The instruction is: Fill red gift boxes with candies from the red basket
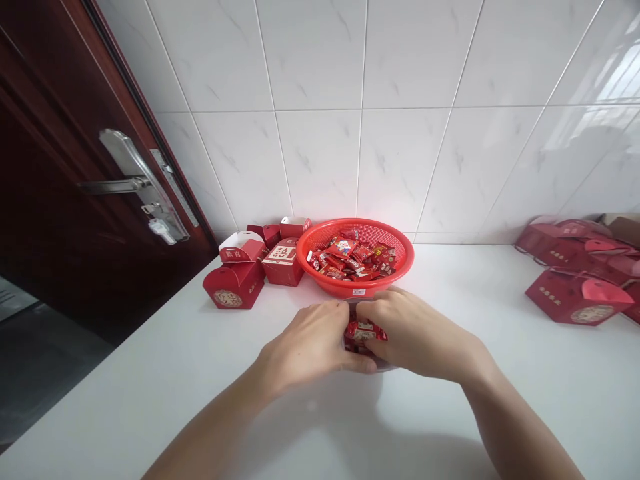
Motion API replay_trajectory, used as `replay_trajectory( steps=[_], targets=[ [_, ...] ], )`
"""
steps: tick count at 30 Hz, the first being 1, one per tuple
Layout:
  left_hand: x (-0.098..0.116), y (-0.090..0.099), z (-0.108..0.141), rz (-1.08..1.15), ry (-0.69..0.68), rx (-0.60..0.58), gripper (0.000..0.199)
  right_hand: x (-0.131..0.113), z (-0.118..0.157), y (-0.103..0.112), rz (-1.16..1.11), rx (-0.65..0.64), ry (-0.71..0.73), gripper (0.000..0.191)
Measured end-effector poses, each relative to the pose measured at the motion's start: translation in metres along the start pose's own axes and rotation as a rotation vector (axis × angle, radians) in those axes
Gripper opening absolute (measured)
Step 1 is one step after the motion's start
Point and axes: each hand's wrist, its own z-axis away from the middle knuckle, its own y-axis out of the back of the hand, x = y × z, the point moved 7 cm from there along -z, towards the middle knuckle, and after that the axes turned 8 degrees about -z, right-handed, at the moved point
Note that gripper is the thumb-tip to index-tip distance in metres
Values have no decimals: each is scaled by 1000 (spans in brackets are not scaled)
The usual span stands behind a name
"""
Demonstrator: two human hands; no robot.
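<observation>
Just in front of the basket, my left hand [307,343] curls around the left side of a small clear container, its thumb along the near edge. Most of this container is hidden by my hands. Red-wrapped candies [363,331] lie inside it. My right hand [420,333] reaches in from the right with bent fingers closed on the candies; its fingertips are partly hidden. Directly behind, a red plastic basket [355,288] holds many small red-wrapped sweets [345,248].
Red gift boxes [233,283] stand left of the basket, one with its flap [243,247] raised. More red boxes [580,297] sit at the right end of the white table [175,400]. A tiled wall [320,160] runs behind; a dark door [60,133] is at left.
</observation>
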Motion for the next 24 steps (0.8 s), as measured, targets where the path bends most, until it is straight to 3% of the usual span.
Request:
replay_trajectory(
  steps=[3,7,10,16,24],
  targets=[
    [-8,-4,-1,59,-3,39,38,7,-3,7,-21,54,-68,16],
    [-21,-7,4,84,29,112,57,19,-8,9,69,102,-277,17],
    [-21,-9,5,114,21,117,56,18,-13,3,68,118,-348,17],
    [-19,-6,-3,136,-16,134,38,11,-29,-17,-79,150,-329,19],
    [-22,-5,-4,146,47,104,44,25,-46,-28,-273,102,-228,15]
  ],
)
